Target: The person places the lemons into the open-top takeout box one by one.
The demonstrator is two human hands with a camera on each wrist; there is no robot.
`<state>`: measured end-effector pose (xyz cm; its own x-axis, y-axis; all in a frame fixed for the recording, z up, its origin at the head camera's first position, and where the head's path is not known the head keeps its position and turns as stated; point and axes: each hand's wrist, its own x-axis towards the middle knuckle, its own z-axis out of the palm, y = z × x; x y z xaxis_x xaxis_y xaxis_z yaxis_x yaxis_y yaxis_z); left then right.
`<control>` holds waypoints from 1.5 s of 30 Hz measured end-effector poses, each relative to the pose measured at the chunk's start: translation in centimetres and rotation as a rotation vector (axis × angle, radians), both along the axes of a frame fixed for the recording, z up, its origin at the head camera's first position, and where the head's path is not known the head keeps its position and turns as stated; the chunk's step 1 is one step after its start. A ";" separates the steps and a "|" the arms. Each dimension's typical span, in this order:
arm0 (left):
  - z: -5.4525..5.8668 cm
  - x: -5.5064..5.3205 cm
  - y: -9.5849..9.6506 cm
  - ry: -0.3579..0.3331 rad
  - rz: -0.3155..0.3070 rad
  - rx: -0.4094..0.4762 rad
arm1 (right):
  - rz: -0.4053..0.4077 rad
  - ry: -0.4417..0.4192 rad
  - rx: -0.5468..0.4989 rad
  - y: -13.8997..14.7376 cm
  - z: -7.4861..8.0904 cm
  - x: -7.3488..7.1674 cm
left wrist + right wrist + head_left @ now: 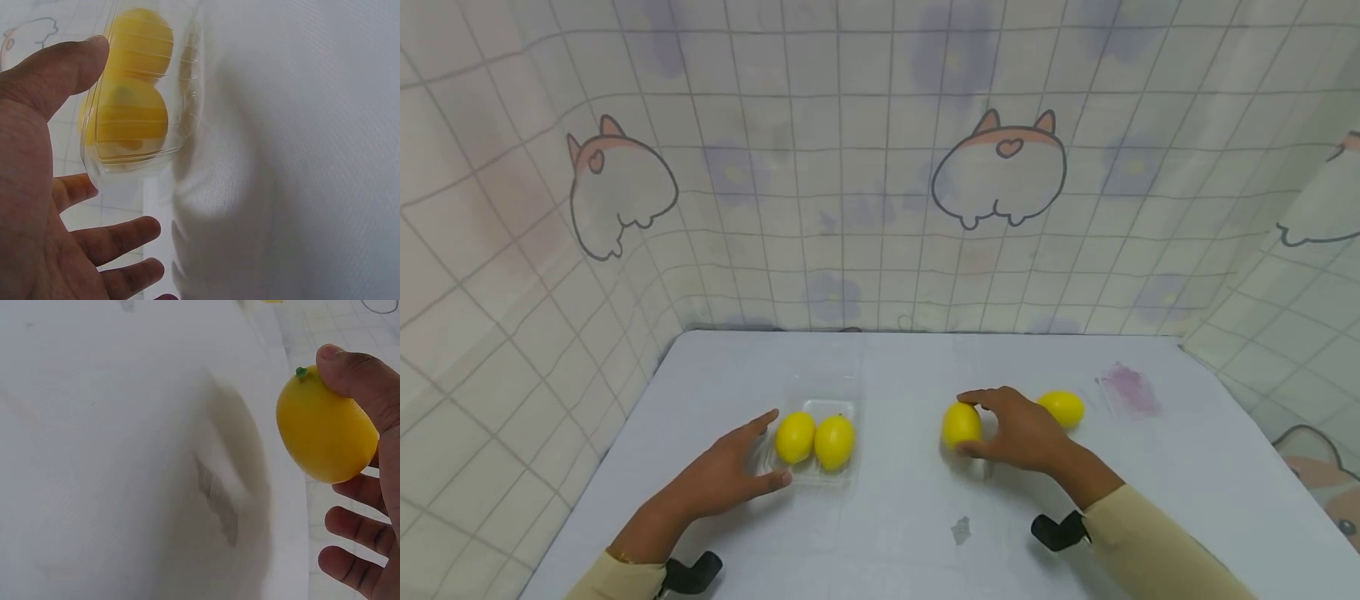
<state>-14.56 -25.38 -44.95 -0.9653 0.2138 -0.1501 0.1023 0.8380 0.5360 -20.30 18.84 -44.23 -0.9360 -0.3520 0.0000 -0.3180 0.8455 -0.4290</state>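
Note:
Two yellow lemons, a left one (795, 437) and a right one (834, 442), lie side by side in a clear plastic container (181, 112) on the left of the table. My left hand (722, 477) is at the container's left side with fingers spread. In the left wrist view its thumb (75, 65) overlaps the container's rim. Right of the middle, my right hand (1018, 429) holds another lemon (325, 431) between thumb and fingers, its green stem tip showing in the right wrist view. One more lemon (1063, 409) rests on the table behind that hand.
A pinkish patch (1129, 389) marks the white table (887, 533) at the back right, and a small grey patch (961, 530) is near the front. Grid-patterned cloth (865, 167) hangs around the back and sides. Black camera mounts (1060, 532) sit at both wrists.

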 end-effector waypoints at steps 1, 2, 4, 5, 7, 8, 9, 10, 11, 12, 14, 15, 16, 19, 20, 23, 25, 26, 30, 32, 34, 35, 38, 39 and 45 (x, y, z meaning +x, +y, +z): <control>0.0 0.0 0.0 -0.003 0.002 0.002 | 0.000 -0.002 -0.004 -0.2 0.1 0.0; 0.0 0.1 0.0 -0.005 0.005 0.004 | -0.001 -0.003 -0.008 -0.5 0.1 -0.1; 0.0 0.1 0.0 -0.009 0.007 0.008 | -0.006 -0.006 -0.010 -1.0 0.3 -0.2; 0.0 0.2 0.0 -0.010 0.007 0.009 | -0.009 -0.008 -0.013 -1.3 0.4 -0.3; 0.1 0.2 0.0 -0.010 0.006 0.012 | -0.012 -0.009 -0.017 -1.7 0.6 -0.4; 0.1 0.2 0.0 -0.009 0.005 0.014 | -0.013 -0.008 -0.016 -2.0 0.6 -0.5; 0.1 0.2 0.0 -0.007 0.005 0.013 | -0.014 -0.007 -0.017 -2.2 0.7 -0.6; 0.2 0.2 0.0 -0.005 0.005 0.011 | -0.012 -0.006 -0.021 -2.4 0.8 -0.7; 0.2 0.2 0.0 -0.003 0.004 0.008 | -0.009 -0.005 -0.025 -2.6 0.9 -0.8; 0.2 0.2 0.0 -0.003 0.005 0.006 | -0.006 -0.002 -0.026 -2.8 1.0 -0.9; 0.2 0.2 -0.1 0.000 0.005 -0.001 | -0.002 0.002 -0.031 -3.1 1.1 -1.0; 0.2 0.2 -0.1 0.000 0.006 -0.004 | -0.002 0.002 -0.035 -3.3 1.2 -1.1; 0.1 0.2 -0.1 0.000 0.006 -0.006 | -0.002 0.001 -0.040 -3.4 1.2 -1.2; 0.1 0.1 -0.1 -0.002 0.010 -0.008 | 0.001 0.005 -0.047 -3.7 1.3 -1.3; 0.0 0.1 -0.1 -0.003 0.011 -0.009 | 0.002 0.006 -0.048 -3.9 1.3 -1.3; 0.0 0.0 -0.1 -0.001 0.015 -0.012 | 0.000 0.011 -0.050 -4.2 1.4 -1.4; 0.0 0.0 -0.1 -0.001 0.016 -0.010 | -0.006 0.009 -0.050 -4.5 1.4 -1.5; 0.0 0.0 -0.1 -0.001 0.017 -0.009 | -0.008 0.008 -0.052 -4.6 1.4 -1.6; -0.1 0.1 -0.2 -0.001 0.018 -0.013 | -0.009 0.004 -0.058 -5.1 1.4 -1.9; -0.1 0.1 -0.2 0.002 0.017 -0.018 | -0.006 0.005 -0.063 -5.3 1.4 -2.0; -0.1 0.1 -0.2 0.006 0.018 -0.021 | -0.002 0.005 -0.064 -5.5 1.3 -2.1; -0.2 0.1 -0.2 0.007 0.019 -0.021 | 0.000 0.006 -0.063 -5.6 1.3 -2.2; -0.1 0.1 -0.2 0.004 0.023 -0.023 | 0.006 0.007 -0.061 -6.0 1.4 -2.4; -0.1 0.1 -0.2 0.001 0.025 -0.023 | 0.008 0.008 -0.060 -6.1 1.5 -2.5; 0.1 0.2 0.0 -0.003 0.023 -0.016 | 0.030 0.029 -0.067 -7.0 1.9 -3.0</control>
